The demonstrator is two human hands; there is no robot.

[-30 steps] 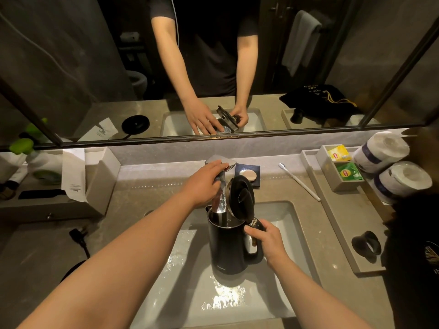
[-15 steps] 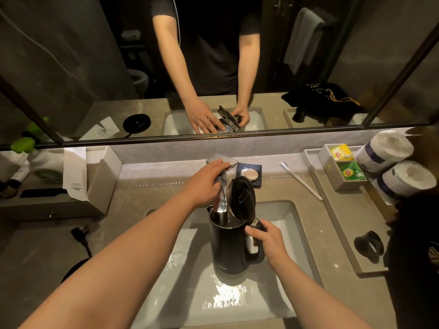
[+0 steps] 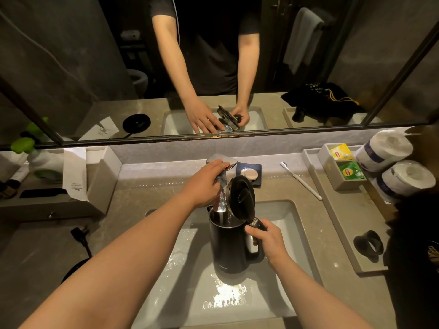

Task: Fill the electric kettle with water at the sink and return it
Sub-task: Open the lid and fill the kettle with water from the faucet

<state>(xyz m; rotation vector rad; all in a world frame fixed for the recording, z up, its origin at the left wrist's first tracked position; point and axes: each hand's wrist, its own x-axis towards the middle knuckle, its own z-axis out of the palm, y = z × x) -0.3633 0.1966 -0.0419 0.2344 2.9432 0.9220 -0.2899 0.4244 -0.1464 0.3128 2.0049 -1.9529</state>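
A black electric kettle [image 3: 229, 245] stands upright in the white sink [image 3: 289, 217], its lid [image 3: 241, 198] flipped open. My right hand [image 3: 266, 241] grips the kettle's handle. The chrome faucet [image 3: 221, 186] reaches over the kettle's mouth, and a stream of water runs from the spout into it. My left hand [image 3: 204, 184] rests on the faucet lever at the top, fingers curled over it.
The kettle's black base [image 3: 73, 269] with its plug [image 3: 79, 235] lies on the counter at left. A soap dish [image 3: 249, 173] and toothbrush [image 3: 300, 180] sit behind the sink. A tray [image 3: 342, 217] at right holds tea bags [image 3: 342, 151], toilet rolls [image 3: 384, 148] and a black ring [image 3: 368, 243].
Almost nothing has moved. Both hands keep their hold while water keeps running into the kettle.
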